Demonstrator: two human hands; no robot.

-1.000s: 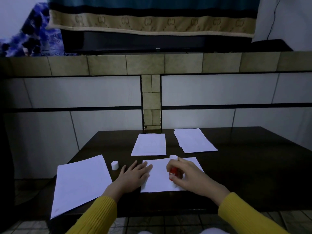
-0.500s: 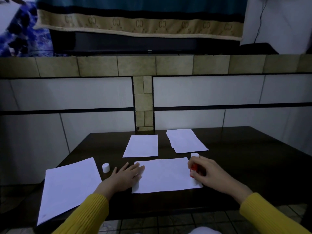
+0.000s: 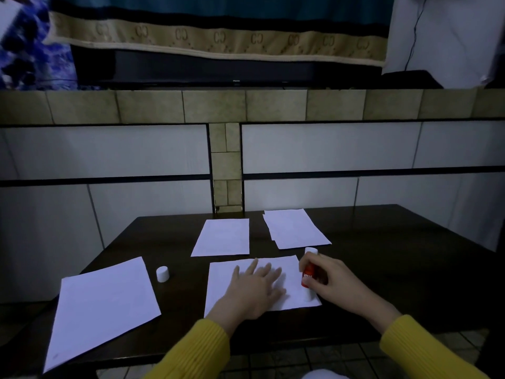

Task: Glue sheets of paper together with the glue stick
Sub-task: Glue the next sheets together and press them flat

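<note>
A white sheet of paper (image 3: 224, 280) lies in front of me on the dark table (image 3: 396, 269). My left hand (image 3: 255, 288) rests flat on its middle, fingers spread. My right hand (image 3: 332, 277) grips a red and white glue stick (image 3: 309, 270), tilted, with its lower end on the sheet's right edge. The stick's white cap (image 3: 162, 274) stands on the table left of the sheet.
A larger sheet (image 3: 101, 307) lies at the near left, reaching the table's front edge. Another sheet (image 3: 222, 237) and a small pile of sheets (image 3: 296, 229) lie farther back. A tiled wall stands right behind the table.
My right hand has drawn the glue stick from the sheet's middle to its right edge. My left hand has slid from the sheet's left edge onto its middle.
</note>
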